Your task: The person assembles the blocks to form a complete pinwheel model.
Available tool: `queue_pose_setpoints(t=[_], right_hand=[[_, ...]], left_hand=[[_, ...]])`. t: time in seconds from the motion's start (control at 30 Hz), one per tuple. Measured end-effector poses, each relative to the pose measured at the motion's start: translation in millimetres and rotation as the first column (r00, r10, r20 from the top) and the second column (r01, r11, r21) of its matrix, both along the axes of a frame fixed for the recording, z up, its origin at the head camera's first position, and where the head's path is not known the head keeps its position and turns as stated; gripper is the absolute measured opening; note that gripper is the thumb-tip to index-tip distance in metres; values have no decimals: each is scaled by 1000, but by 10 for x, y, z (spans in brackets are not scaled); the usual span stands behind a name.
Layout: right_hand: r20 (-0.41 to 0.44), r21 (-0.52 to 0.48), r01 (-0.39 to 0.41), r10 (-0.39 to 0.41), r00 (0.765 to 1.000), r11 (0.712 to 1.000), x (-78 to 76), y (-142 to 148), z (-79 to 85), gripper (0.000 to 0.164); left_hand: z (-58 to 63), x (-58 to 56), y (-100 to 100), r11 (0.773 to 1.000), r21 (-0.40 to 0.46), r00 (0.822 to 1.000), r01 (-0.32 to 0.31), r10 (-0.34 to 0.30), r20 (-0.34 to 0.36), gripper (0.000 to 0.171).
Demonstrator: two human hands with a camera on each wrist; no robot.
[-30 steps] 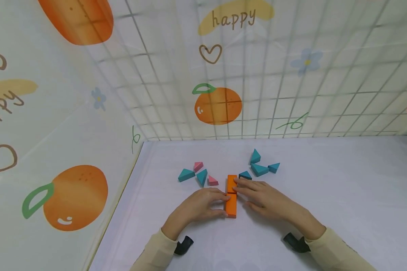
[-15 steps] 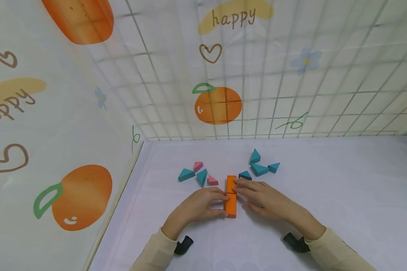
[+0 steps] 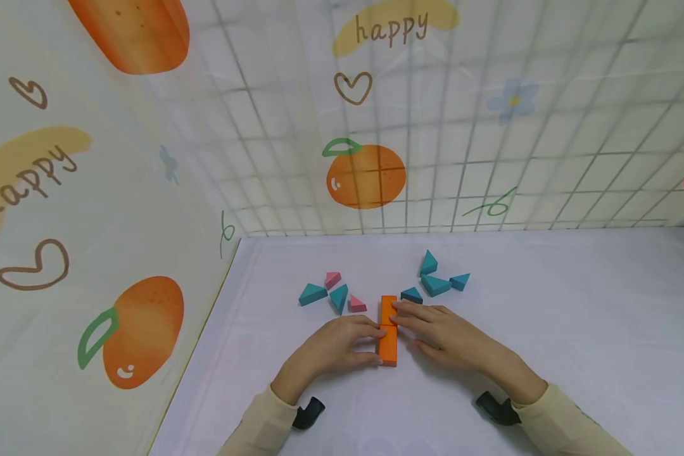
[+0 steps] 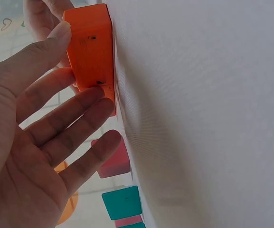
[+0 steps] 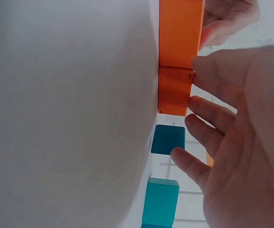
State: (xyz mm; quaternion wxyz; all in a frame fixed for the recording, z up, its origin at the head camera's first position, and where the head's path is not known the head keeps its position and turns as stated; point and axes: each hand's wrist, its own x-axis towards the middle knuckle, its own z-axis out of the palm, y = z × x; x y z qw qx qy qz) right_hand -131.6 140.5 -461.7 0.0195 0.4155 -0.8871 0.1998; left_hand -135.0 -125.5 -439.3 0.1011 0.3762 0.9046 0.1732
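Two orange rectangular blocks lie end to end in the middle of the table, a near one (image 3: 388, 348) and a far one (image 3: 387, 309). At their left is my left hand (image 3: 339, 342), its thumb and fingertips against the near block's left side and top edge. My right hand (image 3: 447, 332) reaches in from the right with fingers extended, fingertips at the far block's right edge. In the left wrist view the near block (image 4: 91, 52) shows small dark marks on its end. A thin seam divides the two blocks in the right wrist view, the far block (image 5: 174, 90) being below.
Beyond the left hand lie teal triangular blocks (image 3: 312, 294) and pink ones (image 3: 358, 304). A dark blue triangular block (image 3: 412, 295) sits just past the right fingertips, with several teal pieces (image 3: 436, 285) behind it. A printed curtain (image 3: 365, 177) borders the white table (image 3: 576, 329).
The far orange block has shifted very slightly toward the near one, and the dark gap between them has narrowed to a thin line. Both hands stay almost still; the left curtain sways.
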Motion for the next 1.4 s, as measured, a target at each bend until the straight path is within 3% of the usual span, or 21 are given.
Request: queue_pose_setpoints(t=[0.77, 1.4], right_hand=[[10, 34, 6, -7, 1000, 999, -2, -22, 80, 52], [17, 36, 0, 0, 1000, 999, -8, -35, 88, 52]], left_hand=[[68, -35, 8, 1000, -6, 1000, 17, -17, -2, 50], [52, -39, -12, 999, 36, 996, 34, -31, -83, 45]])
